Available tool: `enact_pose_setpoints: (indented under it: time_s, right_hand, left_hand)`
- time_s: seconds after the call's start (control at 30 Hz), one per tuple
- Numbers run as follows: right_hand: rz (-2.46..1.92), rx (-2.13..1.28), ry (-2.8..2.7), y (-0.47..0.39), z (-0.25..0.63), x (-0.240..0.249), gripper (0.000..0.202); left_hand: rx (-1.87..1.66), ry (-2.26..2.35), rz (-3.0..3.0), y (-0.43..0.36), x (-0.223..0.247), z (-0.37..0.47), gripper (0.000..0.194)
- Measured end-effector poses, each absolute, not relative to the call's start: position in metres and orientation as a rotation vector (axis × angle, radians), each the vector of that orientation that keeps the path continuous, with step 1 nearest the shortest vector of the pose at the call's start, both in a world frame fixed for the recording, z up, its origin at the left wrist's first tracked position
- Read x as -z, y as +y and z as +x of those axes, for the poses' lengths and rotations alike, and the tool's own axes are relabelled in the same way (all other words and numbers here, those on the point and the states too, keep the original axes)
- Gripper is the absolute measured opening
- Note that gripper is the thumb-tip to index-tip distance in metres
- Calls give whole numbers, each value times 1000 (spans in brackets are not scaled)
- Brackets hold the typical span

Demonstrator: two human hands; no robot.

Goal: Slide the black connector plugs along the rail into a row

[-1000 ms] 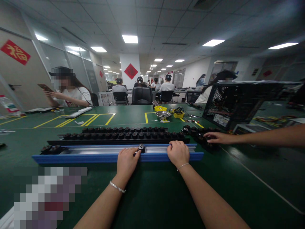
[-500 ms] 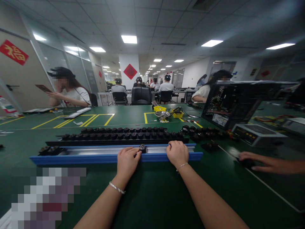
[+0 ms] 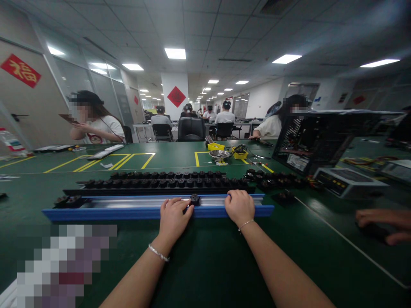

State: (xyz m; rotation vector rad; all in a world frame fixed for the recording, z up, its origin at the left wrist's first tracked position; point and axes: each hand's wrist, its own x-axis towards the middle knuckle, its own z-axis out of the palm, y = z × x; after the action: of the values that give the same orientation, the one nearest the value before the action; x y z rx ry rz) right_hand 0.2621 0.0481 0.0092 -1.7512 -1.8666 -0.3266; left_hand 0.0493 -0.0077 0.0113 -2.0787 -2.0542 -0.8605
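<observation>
A long blue rail (image 3: 128, 213) with a silvery channel lies across the green table. One small black part (image 3: 194, 199) sits in the channel near its middle, and my left hand (image 3: 175, 217) touches its left side with thumb and fingers together. My right hand (image 3: 240, 207) is wrapped over the rail farther right, its fingertips curled on the channel. More black parts (image 3: 68, 201) sit at the rail's left end. Behind the rail, rows of similar black parts (image 3: 154, 183) stand in a black holder.
At the right are an open computer case (image 3: 316, 137), a power supply box (image 3: 349, 182) and another person's hand (image 3: 383, 220) on a dark object. A metal bowl (image 3: 218, 154) and yellow trays (image 3: 216, 146) stand farther back. People sit around the room.
My left hand and the black part in the channel have shifted slightly right. The other person's hand has moved away to the right with the dark object.
</observation>
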Motion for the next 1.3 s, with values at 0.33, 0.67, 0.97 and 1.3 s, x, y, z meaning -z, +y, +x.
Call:
enact_pose_setpoints:
  time_s: [0.33, 0.67, 0.97, 1.3]
  right_hand:
    - [-1729, 324, -1863, 47, 262, -10, 21]
    - [-1697, 337, -1870, 47, 263, -9, 22]
    - [-1445, 245, -1947, 43, 250, -12, 33]
    - [-1366, 26, -2075, 29, 216, -13, 39]
  left_hand:
    - [810, -2002, -2128, -7, -9, 51, 33]
    - [789, -1983, -2175, -10, -12, 52, 33]
    - [764, -1965, -2187, -10, -10, 52, 34]
    - [726, -1976, -2168, -9, -8, 53, 34]
